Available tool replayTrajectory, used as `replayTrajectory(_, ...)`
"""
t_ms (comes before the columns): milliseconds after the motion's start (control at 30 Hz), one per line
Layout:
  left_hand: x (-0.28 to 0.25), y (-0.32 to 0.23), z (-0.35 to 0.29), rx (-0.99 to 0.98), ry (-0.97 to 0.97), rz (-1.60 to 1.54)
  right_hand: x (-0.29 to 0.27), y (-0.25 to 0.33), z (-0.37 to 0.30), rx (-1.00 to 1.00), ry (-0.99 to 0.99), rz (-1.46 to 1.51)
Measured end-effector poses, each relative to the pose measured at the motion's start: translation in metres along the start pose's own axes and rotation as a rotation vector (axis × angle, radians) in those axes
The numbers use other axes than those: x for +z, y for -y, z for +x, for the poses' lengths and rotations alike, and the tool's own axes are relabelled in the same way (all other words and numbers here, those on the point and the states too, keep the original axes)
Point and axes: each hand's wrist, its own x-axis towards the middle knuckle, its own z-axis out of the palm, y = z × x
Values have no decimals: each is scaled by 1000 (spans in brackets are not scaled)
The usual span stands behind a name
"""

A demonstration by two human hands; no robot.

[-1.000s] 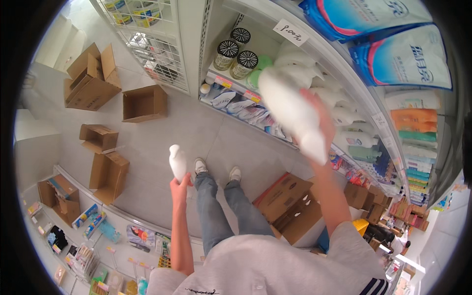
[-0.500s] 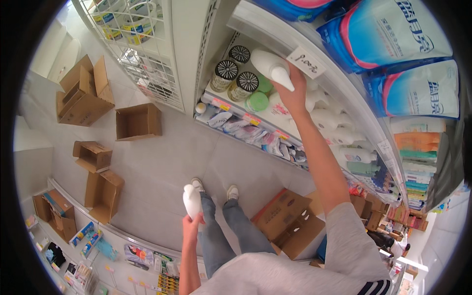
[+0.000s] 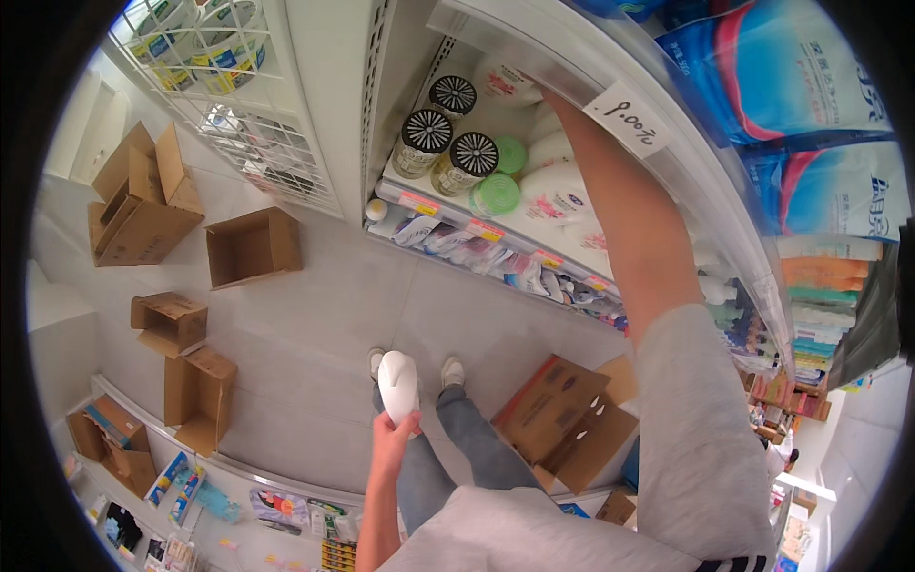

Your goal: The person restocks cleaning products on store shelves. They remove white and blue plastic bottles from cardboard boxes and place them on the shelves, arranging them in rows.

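Observation:
Low in front of my legs, my left hand is closed round a white plastic bottle with a rounded white top. My right forearm reaches deep into a shelf, and the upper shelf's edge hides that hand and its fingers. Near the hidden hand, a white bottle with pink floral print stands at the back. More white bottles with pink flowers crowd beneath my forearm. To their left are green-capped containers and jars with black-and-white striped lids.
Blue and white pouches fill the upper shelf, with a white price card on its edge. Open cardboard boxes lie on the floor to the left, and a flattened one lies by my right leg. A wire rack stands far left.
My right hand has gone farther into the shelf and out of sight; the white bottle it held now stands at the back. My left hand has shifted slightly right with its bottle.

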Motion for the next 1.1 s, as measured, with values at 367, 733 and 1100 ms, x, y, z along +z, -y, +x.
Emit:
replayTrajectory(367,9,-12,17,8,-54,102,-22,16,-7,141,-13,57)
replayTrajectory(733,51,-92,28,40,279,261,-119,99,-279,91,641,1056)
replayTrajectory(1100,125,-89,51,299,395,-297,-125,71,-363,681,501,1549)
